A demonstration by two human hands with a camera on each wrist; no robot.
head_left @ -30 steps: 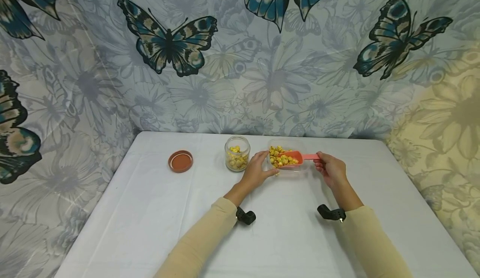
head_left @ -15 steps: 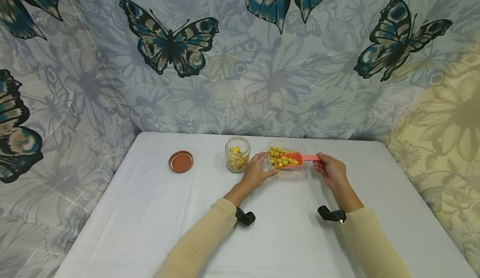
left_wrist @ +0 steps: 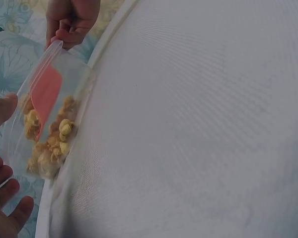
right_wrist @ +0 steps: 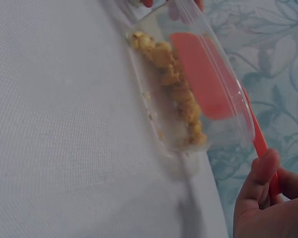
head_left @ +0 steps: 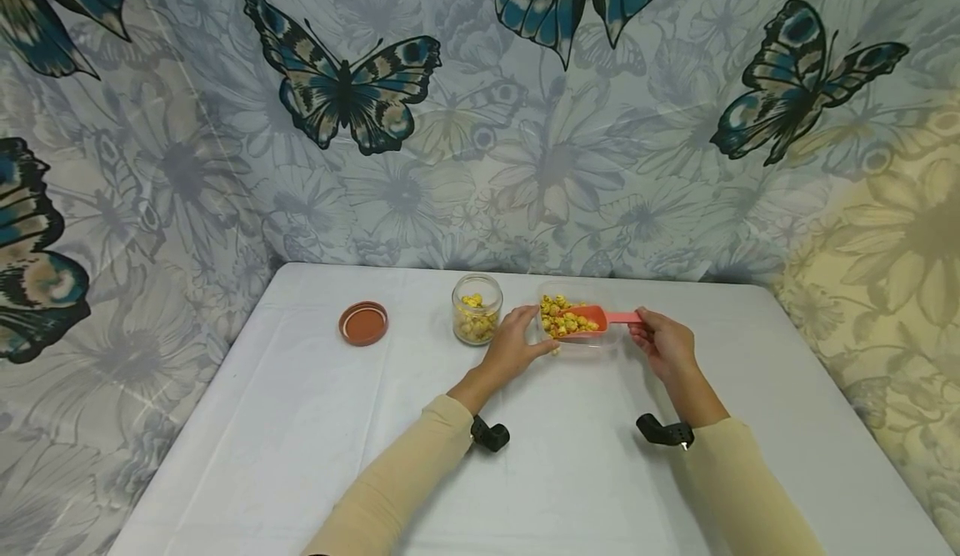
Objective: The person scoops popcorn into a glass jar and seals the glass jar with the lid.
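Note:
My right hand (head_left: 663,341) pinches the handle of a red-orange scoop (head_left: 592,316) between thumb and fingers. The scoop's bowl lies tilted inside a clear plastic container (right_wrist: 228,131), among yellow popcorn (head_left: 553,316). In the right wrist view, the bowl shows through the container wall, with popcorn (right_wrist: 176,79) beneath and beside it. My left hand (head_left: 513,346) holds the container's left end, thumb along the near side and fingers at the left wall. Just left of that hand stands an uncovered glass jar (head_left: 477,310), partly filled with popcorn.
A brown round lid (head_left: 363,323) lies on the white-covered table (head_left: 285,423), left of the jar. One loose piece of popcorn (head_left: 555,352) sits by the container's near side. The butterfly-printed backdrop (head_left: 480,189) rises directly behind the table's far edge.
The head view has shifted very slightly. Both hands, the scoop and the container stay in nearly the same places.

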